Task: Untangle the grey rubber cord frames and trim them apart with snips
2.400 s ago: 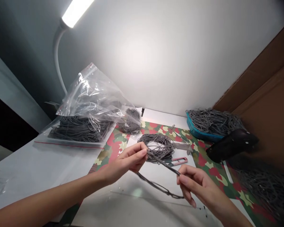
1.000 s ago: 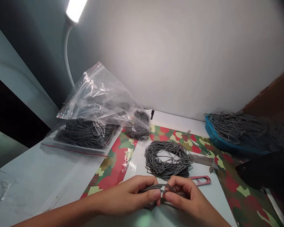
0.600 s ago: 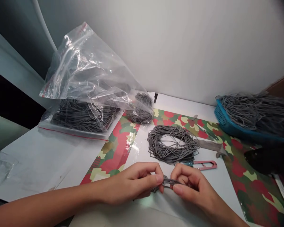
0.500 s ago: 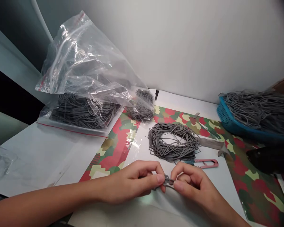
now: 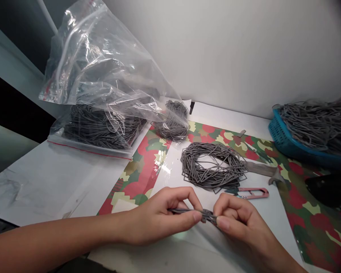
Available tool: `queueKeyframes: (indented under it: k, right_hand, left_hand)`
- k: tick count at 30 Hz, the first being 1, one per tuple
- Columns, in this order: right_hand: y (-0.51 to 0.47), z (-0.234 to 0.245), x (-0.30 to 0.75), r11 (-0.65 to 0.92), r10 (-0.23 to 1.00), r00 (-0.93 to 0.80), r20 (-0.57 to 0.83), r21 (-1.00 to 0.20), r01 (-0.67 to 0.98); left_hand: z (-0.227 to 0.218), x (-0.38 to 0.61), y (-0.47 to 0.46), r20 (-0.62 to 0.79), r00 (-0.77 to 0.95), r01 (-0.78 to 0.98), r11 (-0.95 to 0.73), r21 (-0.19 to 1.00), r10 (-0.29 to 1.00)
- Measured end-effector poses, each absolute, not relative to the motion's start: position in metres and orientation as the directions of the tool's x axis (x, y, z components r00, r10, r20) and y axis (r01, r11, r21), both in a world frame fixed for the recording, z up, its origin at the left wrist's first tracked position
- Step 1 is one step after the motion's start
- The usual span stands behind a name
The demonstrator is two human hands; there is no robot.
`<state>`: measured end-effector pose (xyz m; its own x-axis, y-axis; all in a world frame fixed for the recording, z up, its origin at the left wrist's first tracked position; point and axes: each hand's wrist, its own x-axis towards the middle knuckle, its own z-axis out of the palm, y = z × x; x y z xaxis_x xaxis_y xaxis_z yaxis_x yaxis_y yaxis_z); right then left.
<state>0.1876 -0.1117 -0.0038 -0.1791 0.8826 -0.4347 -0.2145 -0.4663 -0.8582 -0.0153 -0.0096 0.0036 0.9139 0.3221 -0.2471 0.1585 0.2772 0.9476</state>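
Note:
Between my two hands is a thin grey rubbery strip [image 5: 207,216] with small cut-out holes at its middle. My left hand [image 5: 172,216] pinches it between thumb and forefinger, and a length of it runs back across the palm. The thumb and forefinger of my right hand [image 5: 235,218] pinch its other side, close to the left fingertips. Just beyond my hands lies a ring-shaped pile of grey strips [image 5: 213,167] on white paper. Pink-handled thread snips [image 5: 252,193] rest beside that pile, behind my right hand.
A clear zip bag [image 5: 102,72] holding grey strips stands at left. Behind the ring is a smaller grey bundle [image 5: 174,121]. A blue basket [image 5: 287,132] heaped with strips is at right, above a dark object [image 5: 324,189]. Camouflage-patterned sheeting [image 5: 298,223] covers part of the table.
The view has shifted slightly, so the scene sits a little differently. The strip between my fingers has turned, and more of its length shows along my left hand. Both hands keep their pinch.

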Motion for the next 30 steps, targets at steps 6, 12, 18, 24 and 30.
queueKeyframes:
  k: [6, 12, 18, 24, 30]
  right_hand:
    - [-0.1108, -0.0064, 0.1878, -0.463, 0.883, -0.198, -0.426, -0.86, -0.215]
    - [-0.112, -0.0071, 0.1872, -0.463, 0.881, -0.22, -0.42, -0.861, -0.21]
    - [-0.1119, -0.0058, 0.1873, -0.427, 0.896, -0.2, -0.397, -0.893, -0.14]
    - [-0.1114, -0.0048, 0.1858, -0.424, 0.897, -0.199, -0.396, -0.897, -0.127]
    - [-0.1114, -0.001, 0.1872, -0.456, 0.869, -0.294, -0.398, -0.874, -0.164]
  left_hand:
    - [0.0044, -0.0163, -0.0113, -0.256, 0.911, 0.16, 0.295, 0.942, 0.324]
    - [0.006, -0.0162, -0.0107, -0.226, 0.918, 0.131, 0.288, 0.949, 0.326]
    - [0.0071, -0.0149, -0.0095, -0.225, 0.919, 0.14, 0.267, 0.954, 0.325]
    - [0.008, -0.0153, -0.0094, -0.235, 0.922, 0.173, 0.217, 0.961, 0.308]
    - [0.0074, -0.0166, -0.0096, -0.263, 0.915, 0.253, 0.073, 0.965, 0.306]
